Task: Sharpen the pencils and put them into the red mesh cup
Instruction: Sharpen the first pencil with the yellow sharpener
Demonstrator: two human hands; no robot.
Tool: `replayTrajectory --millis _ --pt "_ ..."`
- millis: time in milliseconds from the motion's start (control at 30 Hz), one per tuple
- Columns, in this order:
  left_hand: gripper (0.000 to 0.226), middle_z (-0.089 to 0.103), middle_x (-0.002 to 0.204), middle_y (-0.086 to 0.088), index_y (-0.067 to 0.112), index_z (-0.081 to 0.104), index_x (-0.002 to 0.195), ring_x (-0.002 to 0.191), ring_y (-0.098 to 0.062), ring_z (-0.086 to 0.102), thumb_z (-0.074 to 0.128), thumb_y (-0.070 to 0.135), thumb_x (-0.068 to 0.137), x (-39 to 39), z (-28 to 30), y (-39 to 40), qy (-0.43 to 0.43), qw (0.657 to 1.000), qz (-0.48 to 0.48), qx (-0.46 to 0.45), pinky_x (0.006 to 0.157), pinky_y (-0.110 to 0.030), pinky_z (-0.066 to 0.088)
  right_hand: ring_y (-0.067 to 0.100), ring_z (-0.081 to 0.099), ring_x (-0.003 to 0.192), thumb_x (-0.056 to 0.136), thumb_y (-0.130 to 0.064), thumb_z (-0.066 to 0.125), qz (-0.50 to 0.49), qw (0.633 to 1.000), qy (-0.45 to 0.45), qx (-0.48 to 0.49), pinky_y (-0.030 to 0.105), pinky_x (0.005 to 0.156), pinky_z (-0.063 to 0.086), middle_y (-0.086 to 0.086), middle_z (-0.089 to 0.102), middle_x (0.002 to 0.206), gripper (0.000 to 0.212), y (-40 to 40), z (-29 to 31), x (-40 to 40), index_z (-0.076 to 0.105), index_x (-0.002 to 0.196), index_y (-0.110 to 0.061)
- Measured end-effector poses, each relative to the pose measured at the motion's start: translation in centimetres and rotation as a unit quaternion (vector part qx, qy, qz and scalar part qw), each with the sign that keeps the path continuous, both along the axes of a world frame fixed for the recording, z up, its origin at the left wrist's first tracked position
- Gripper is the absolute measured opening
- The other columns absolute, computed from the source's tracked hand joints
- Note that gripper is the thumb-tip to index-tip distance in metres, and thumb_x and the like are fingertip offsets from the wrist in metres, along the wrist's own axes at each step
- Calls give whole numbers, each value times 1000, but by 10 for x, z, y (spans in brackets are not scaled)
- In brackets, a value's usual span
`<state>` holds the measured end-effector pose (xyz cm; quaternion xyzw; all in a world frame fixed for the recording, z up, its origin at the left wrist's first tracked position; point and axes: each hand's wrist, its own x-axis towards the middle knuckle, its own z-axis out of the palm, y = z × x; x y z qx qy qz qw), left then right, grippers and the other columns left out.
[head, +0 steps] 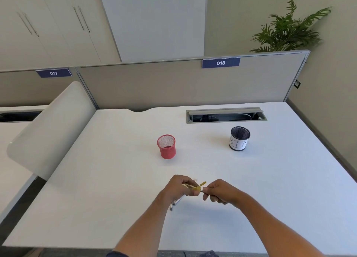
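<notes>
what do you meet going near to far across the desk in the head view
pencils lying on the desk → left hand and right hand working together at a yellow sharpener → red mesh cup → black mesh cup labelled BIN → cable tray slot

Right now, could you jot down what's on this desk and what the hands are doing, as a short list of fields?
left hand: grips a yellow sharpener
right hand: pinches a pencil at the sharpener
spare pencils: lying on the white desk under the left hand
red mesh cup: upright, no pencils visible inside
black mesh cup: upright, right of the red one, paper label
</notes>
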<state>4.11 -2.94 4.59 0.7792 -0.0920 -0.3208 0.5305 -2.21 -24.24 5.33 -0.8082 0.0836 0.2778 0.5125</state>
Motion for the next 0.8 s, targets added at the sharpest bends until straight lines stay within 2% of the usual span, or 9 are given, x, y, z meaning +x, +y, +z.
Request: replayTrajectory --millis 67,133,200,267,400,567,700,800 --pt "29 74 86 -5 2 80 99 77 -12 64 89 5 72 -2 0 -1 -4 1000 -1 0 72 -25 50 11 32 46 98 -40 57 8 1000 12 17 22 46 22 -3 46 56 36 -2 1 -2 78 89 -12" --pt "25 74 82 0 4 80 98 69 -6 63 88 8 74 -3 -2 -3 -3 1000 4 -1 64 -19 47 12 34 48 98 -38 58 3 1000 1 18 22 47 24 -2 50 57 30 -3 1 -3 77 92 -17" --pt "21 72 77 6 7 80 95 61 0 60 88 15 77 -5 -2 -5 3 1000 20 0 56 -13 43 13 35 49 98 -35 59 -10 1000 -12 26 24 49 24 2 58 62 25 -8 0 -4 77 94 -17" --pt "21 68 72 6 9 80 92 57 -1 58 87 25 79 -5 -3 -5 12 999 43 3 52 -11 41 14 34 50 98 -30 61 -32 998 -14 57 25 49 23 5 63 68 23 -14 -2 -4 77 96 -13" --pt "26 66 71 3 7 80 89 55 -6 57 85 30 80 -4 -6 -4 34 997 74 10 51 -13 39 16 34 51 98 -25 61 -74 994 -19 81 24 49 24 4 68 74 21 -26 -10 -7 76 97 -10" --pt "31 69 71 4 13 82 84 57 -10 57 86 41 72 -5 -9 -4 54 995 87 12 54 -19 36 16 32 52 98 -24 62 -100 990 -15 96 24 50 22 2 69 77 20 -26 -19 -9 76 97 -10" --pt "36 69 70 4 10 81 88 56 -10 57 85 43 74 -5 -11 -6 58 993 100 5 52 -19 35 13 46 53 96 -13 64 -161 983 -47 77 24 52 37 4 67 79 12 -26 -25 -8 76 96 -9" --pt "34 69 70 5 9 81 91 56 -11 57 85 40 77 -6 -13 -4 62 993 103 -3 51 -18 35 16 63 70 92 -15 71 -245 965 -89 -23 31 63 53 1 72 85 7 -35 -32 -5 77 90 -13"
